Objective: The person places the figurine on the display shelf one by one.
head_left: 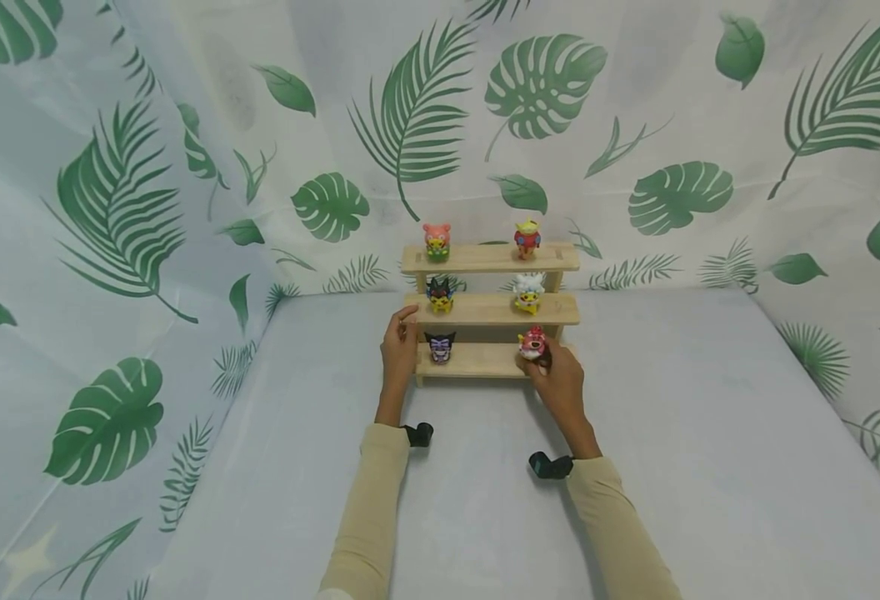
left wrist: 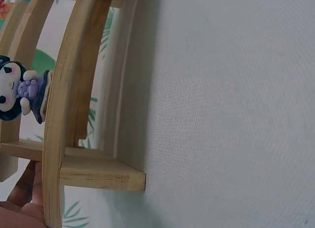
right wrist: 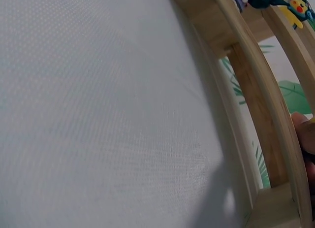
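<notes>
A three-tier wooden display stand (head_left: pixel 492 309) stands before me with small figurines on its tiers. On the bottom tier's right side, my right hand (head_left: pixel 558 379) pinches a red-and-pink figurine (head_left: pixel 533 342) between thumb and fingers. My left hand (head_left: pixel 398 350) rests against the stand's left end, fingers bent beside the lower tiers; in the left wrist view its fingers (left wrist: pixel 27 188) lie along the side. Nearest to it is a black-and-purple figurine (head_left: pixel 441 348) on the bottom tier. In the right wrist view, the right hand (right wrist: pixel 306 134) shows only at the edge, its figurine mostly hidden.
The middle tier carries a dark-eared yellow figurine (head_left: pixel 440 295) and a white-topped one (head_left: pixel 528 293). Above sit a pink figurine (head_left: pixel 437 242) and a green-headed one in red (head_left: pixel 527 239). A leaf-print cloth (head_left: pixel 597 150) hangs behind the pale table (head_left: pixel 477 517).
</notes>
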Tool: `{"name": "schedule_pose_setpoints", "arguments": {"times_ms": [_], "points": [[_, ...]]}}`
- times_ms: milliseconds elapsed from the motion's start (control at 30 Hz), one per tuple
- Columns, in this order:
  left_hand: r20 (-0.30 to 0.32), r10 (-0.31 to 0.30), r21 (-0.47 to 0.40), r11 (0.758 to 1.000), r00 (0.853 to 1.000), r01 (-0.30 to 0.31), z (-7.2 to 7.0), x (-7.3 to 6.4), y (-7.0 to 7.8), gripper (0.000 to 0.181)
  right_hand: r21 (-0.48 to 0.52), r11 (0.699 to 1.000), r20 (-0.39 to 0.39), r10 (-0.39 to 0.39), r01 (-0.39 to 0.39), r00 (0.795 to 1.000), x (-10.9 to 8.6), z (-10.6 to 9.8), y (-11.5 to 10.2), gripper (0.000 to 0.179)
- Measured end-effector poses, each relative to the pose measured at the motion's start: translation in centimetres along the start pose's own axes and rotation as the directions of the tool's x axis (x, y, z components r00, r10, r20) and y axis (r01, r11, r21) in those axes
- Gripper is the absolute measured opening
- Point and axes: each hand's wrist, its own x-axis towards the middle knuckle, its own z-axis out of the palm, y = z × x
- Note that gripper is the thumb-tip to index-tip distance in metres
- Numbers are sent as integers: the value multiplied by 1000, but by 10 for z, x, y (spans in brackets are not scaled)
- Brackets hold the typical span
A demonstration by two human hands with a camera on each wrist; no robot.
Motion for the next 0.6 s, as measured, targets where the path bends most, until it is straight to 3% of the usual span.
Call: {"name": "schedule_pose_setpoints", "arguments": {"times_ms": [300,467,600], "points": [[65,23,-28,999,998,-21,-4,-6,-8,34,134,991,37,-9,4,999,-6,-9,4,54],[101,30,-47,999,994,-25,-10,-11,-10,36,168,984,-44,-49,56,998,-12,-20,10,42],[92,41,-16,999,995,-40,-17,-19,-10,36,133,989,-114,-46,61,992,-19,-32,16,25]]}}
